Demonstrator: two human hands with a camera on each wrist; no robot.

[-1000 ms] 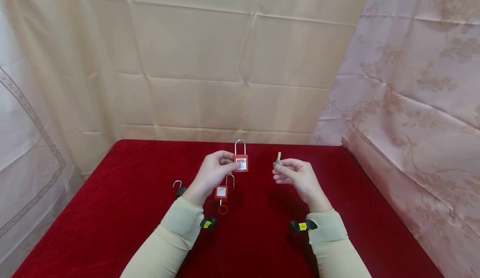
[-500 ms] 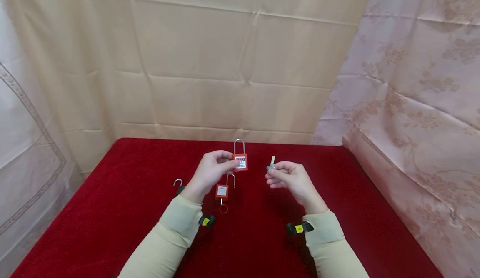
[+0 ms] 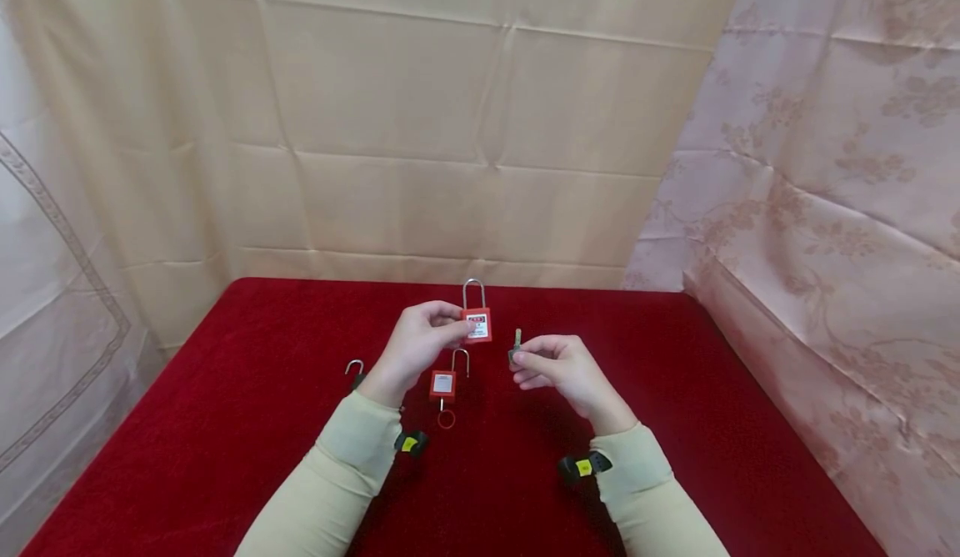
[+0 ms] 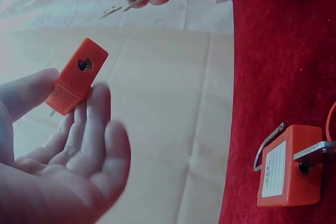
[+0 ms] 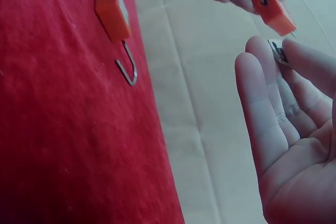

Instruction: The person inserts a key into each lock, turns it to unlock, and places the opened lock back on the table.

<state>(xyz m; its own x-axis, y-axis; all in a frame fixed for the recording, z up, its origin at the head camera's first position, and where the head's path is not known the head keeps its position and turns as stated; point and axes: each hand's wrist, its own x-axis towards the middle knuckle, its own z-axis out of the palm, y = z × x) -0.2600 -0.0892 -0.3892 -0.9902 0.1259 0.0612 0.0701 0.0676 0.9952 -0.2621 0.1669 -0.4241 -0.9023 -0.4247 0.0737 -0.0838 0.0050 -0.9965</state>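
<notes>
My left hand [image 3: 420, 342] pinches a red padlock [image 3: 477, 333] with a white label above the table, its closed metal shackle pointing up. The left wrist view shows the keyhole in the bottom face of that padlock [image 4: 79, 80]. To its right, my right hand [image 3: 566, 369] pinches a small metal key [image 3: 517, 339] between thumb and fingers, blade upward. More than one blade seems to show on the key [image 4: 126, 4] in the left wrist view. Padlock and key are apart, a short gap between them.
A second red padlock [image 3: 442, 384] lies on the red cloth [image 3: 495, 490] with its shackle open, a key and a red ring at its bottom. Left of it is a dark padlock [image 3: 358, 380], partly hidden by my left wrist. A beige curtain [image 3: 390, 123] hangs behind the table.
My right hand has moved left and slightly nearer to me with the key, closing on the held padlock. My left hand has shifted only a little to the left.
</notes>
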